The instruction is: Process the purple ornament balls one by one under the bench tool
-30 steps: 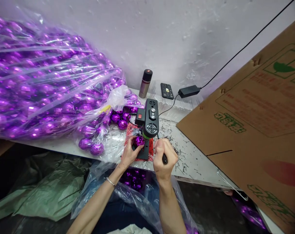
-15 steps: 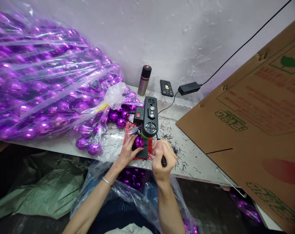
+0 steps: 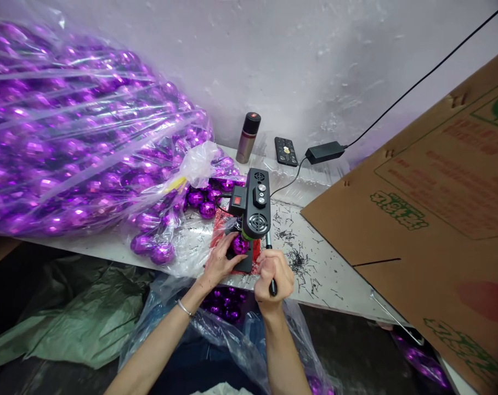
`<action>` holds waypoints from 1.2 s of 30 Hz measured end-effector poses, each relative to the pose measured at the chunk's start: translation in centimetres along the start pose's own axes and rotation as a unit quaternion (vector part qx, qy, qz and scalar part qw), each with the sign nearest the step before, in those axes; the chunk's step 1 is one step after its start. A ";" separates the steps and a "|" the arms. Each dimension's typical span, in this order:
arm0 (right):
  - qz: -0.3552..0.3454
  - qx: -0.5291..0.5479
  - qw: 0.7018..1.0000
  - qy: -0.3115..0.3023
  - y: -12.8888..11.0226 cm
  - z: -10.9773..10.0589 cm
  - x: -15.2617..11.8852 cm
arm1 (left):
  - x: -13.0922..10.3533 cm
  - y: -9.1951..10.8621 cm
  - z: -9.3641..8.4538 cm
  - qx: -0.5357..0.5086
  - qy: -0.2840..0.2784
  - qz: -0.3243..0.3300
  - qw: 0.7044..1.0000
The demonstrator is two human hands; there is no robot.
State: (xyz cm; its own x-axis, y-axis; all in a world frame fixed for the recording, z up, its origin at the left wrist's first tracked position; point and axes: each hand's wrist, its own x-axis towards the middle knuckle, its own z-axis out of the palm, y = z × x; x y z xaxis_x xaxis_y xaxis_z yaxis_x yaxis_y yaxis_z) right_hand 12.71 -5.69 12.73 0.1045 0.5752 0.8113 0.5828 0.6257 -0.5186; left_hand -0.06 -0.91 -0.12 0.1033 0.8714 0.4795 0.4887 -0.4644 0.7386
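A shiny purple bauble [image 3: 240,245] sits under the head of a small black bench press machine [image 3: 258,200]. My left hand [image 3: 222,259] grips the bauble from its left side, thumb in front and fingers behind. My right hand [image 3: 275,274] is wrapped round the machine's lever handle [image 3: 272,288], whose black end sticks out below the fist. Beneath the bauble is the machine's dark base plate [image 3: 244,264], lying on a red sheet [image 3: 221,222]. Several loose purple baubles lie behind my left hand, beside the machine.
A big clear bag of purple baubles [image 3: 84,142] fills the left. A spray can [image 3: 248,138], a phone [image 3: 286,152] and a power adapter [image 3: 325,152] stand or lie along the wall. Dark scraps [image 3: 300,262] litter the table. A cardboard box [image 3: 434,219] leans in from the right.
The view has shifted slightly. My right hand has pulled the lever handle a little lower and towards me. My left hand stays on the bauble under the machine head.
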 end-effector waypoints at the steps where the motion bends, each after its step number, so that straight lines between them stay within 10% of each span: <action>1: 0.002 -0.002 1.000 0.002 0.1 0.1 -0.3 | 0.0 0.0 0.0 0.001 0.000 -0.002 1.000; 36: -0.039 -0.007 0.998 0.046 2.5 1.5 -2.8 | -0.3 -0.2 0.2 -0.030 -0.004 -0.031 0.999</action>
State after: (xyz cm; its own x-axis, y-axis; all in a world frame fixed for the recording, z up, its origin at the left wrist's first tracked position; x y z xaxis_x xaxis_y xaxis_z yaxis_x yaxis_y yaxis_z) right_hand 12.60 -4.93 8.80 0.1308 0.4739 0.8708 0.6038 0.6586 -0.4491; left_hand -0.03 -1.02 -0.50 0.0815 0.9004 0.4275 0.4416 -0.4171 0.7944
